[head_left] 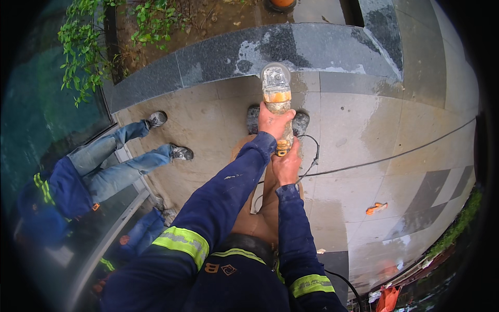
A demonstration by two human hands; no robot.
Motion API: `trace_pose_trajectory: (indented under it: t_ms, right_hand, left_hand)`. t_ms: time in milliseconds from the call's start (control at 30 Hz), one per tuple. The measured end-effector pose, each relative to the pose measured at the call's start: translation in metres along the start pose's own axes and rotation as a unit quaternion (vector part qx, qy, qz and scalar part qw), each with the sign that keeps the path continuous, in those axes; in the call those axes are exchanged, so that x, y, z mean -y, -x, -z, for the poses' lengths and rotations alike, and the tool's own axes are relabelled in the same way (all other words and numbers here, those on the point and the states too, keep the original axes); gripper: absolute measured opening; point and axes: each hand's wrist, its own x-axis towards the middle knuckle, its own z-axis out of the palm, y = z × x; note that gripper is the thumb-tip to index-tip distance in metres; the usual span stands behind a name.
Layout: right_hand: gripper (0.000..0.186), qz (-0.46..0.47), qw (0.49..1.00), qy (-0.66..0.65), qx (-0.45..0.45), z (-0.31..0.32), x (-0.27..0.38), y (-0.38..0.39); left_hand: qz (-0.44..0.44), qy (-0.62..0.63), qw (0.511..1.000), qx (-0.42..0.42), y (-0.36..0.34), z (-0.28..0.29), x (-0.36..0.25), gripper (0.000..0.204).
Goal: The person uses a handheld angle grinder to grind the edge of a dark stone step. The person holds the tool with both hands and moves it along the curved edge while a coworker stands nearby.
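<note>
An angle grinder (pixel 277 96), orange and coated with pale dust, points away from me. Its round disc (pixel 281 67) is at the edge of the dark stone curb (pixel 218 60); whether the two touch I cannot tell. My left hand (pixel 273 122) is wrapped round the grinder's body behind the head. Farther back, my right hand (pixel 287 163) grips its rear end, from which a black cord (pixel 317 151) loops out. Pale, wet-looking patches mark the curb around the disc.
My shoes (pixel 300 124) stand close to the curb on wet paving. A cable (pixel 395 157) runs off to the right, past an orange-and-white glove-like item (pixel 376 208). Another person (pixel 83 177) in jeans is at the left by the glass. A leafy plant (pixel 86 47) overhangs the planter.
</note>
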Motion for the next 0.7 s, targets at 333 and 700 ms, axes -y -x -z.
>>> trace_pose_trajectory:
  t_ms: [333, 700]
  right_hand:
    - [0.072, 0.009, 0.999, -0.030, -0.040, -0.002, -0.012, -0.002]
    - [0.075, 0.014, 0.999, -0.024, -0.037, 0.003, -0.018, -0.001]
  left_hand:
    - [0.004, -0.072, 0.997, 0.005, 0.003, -0.013, -0.009, 0.063]
    - [0.002, -0.065, 0.998, 0.009, 0.003, -0.015, 0.004, 0.071]
